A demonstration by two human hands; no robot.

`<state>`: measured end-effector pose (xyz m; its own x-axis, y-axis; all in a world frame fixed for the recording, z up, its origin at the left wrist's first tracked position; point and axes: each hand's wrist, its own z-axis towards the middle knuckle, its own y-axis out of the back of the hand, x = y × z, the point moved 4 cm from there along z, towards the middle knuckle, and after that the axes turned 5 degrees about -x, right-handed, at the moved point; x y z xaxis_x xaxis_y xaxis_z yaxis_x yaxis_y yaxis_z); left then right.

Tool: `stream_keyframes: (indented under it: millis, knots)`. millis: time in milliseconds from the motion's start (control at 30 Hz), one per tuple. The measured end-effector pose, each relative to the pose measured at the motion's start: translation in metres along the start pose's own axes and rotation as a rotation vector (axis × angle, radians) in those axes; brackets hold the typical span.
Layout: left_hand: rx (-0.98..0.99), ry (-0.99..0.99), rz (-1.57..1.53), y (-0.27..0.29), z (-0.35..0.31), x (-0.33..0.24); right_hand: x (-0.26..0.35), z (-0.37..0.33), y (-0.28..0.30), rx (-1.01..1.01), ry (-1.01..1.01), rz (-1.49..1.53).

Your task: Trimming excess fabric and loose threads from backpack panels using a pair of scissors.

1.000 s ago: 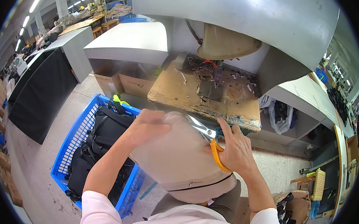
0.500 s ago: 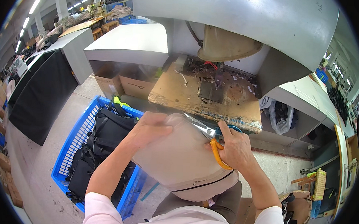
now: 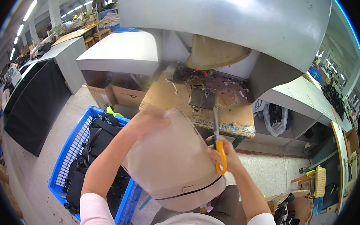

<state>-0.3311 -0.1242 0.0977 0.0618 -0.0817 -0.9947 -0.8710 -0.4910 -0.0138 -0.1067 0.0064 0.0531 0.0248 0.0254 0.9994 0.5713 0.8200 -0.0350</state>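
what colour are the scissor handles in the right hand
Yellow-orange scissor handles, gripped by the right hand; head view shows them best.

Short pale pink sleeves, bare forearms, grey-brown trousers, left hand [image 3: 149,122], right hand [image 3: 223,156]

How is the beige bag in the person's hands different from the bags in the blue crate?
The beige bag is light tan and held up by the left hand; the black bags are dark and lie piled in the blue crate. The beige bag looks smooth and rounded; the black bags look crumpled, with straps showing.
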Motion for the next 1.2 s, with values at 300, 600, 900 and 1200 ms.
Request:
stream_keyframes:
  millis: [300,600,900,1200]
  knots:
    - [-0.105,-0.151,0.498,-0.019,0.083,-0.048,-0.018,0.034,-0.006,-0.352,-0.155,0.203]
    - [0.001,-0.053,0.594,-0.023,0.135,-0.045,-0.025,0.052,-0.001,-0.361,-0.204,0.370]
    - [0.010,-0.091,0.663,-0.035,0.141,-0.044,-0.027,0.047,0.002,-0.395,-0.277,0.399]
    - [0.051,-0.279,0.639,-0.011,0.036,-0.023,-0.044,0.005,-0.024,-0.304,-0.023,0.224]
